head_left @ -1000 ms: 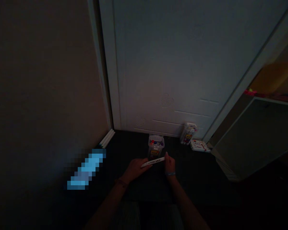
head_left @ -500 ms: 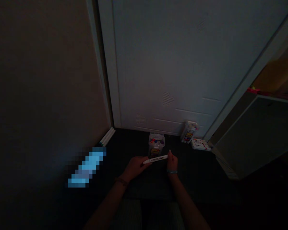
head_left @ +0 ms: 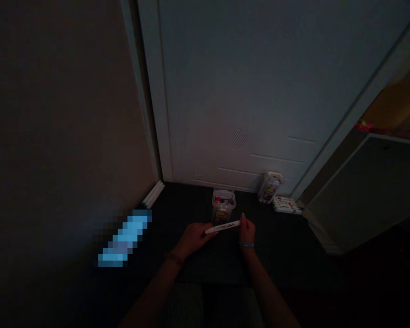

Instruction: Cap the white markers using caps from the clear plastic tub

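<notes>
A white marker with dark print on its barrel lies slantwise between my two hands, its right end a little higher. My left hand grips its left end with fingers closed. At the other end my right hand is closed round the marker, thumb up along it; a bit of red shows there. Just behind the marker stands a clear plastic box, its top open, with several colored marker ends inside. The marker's tips are partly hidden by my fingers.
On the dark tabletop, several white markers lie by the left wall. A second clear box leans at the back right, beside a row of white markers. A blurred-out bright blue shape is at left. A pale panel rises behind.
Both hands still hold the marker in nearly the same pose. The right hand appears shifted very slightly to the right, along with a small shift of the whole view.
</notes>
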Motion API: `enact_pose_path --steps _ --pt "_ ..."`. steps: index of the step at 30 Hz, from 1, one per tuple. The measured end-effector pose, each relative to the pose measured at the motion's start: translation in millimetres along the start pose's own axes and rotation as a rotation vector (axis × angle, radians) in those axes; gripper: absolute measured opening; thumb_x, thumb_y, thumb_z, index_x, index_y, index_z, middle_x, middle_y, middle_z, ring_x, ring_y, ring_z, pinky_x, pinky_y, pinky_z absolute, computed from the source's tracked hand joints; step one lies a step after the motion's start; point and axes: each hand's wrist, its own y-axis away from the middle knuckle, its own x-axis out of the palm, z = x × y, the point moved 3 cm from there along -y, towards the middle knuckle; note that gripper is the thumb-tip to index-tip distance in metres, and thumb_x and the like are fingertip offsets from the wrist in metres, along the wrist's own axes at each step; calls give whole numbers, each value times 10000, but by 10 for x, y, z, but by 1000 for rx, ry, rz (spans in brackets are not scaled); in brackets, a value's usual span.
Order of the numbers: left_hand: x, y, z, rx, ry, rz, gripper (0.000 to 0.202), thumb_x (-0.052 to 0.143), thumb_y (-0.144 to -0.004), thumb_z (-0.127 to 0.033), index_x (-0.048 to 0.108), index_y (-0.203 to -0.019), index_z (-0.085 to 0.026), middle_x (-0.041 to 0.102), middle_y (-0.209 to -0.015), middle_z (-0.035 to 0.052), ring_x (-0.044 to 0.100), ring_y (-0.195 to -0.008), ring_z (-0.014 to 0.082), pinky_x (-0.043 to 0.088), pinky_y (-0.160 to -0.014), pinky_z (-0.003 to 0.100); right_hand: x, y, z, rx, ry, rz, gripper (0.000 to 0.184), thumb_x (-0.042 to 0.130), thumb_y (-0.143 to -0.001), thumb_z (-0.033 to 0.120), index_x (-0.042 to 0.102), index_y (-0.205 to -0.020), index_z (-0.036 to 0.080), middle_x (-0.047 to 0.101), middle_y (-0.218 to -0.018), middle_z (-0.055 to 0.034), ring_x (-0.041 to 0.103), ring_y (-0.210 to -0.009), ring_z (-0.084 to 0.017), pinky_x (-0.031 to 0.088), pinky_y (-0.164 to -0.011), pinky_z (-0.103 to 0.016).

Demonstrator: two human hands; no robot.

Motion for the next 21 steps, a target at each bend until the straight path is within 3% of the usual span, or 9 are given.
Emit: enact_pose_path --steps 21 --pt "-4 -5 14 -2 -4 -14 322 364 -873 -476 585 -906 -244 629 -767 -13 573 -706 145 348 -626 215 13 -15 -30 66 -57 -12 481 429 -775 590 337 -514 197 256 -480 74 234 -446 -68 185 -402 -211"
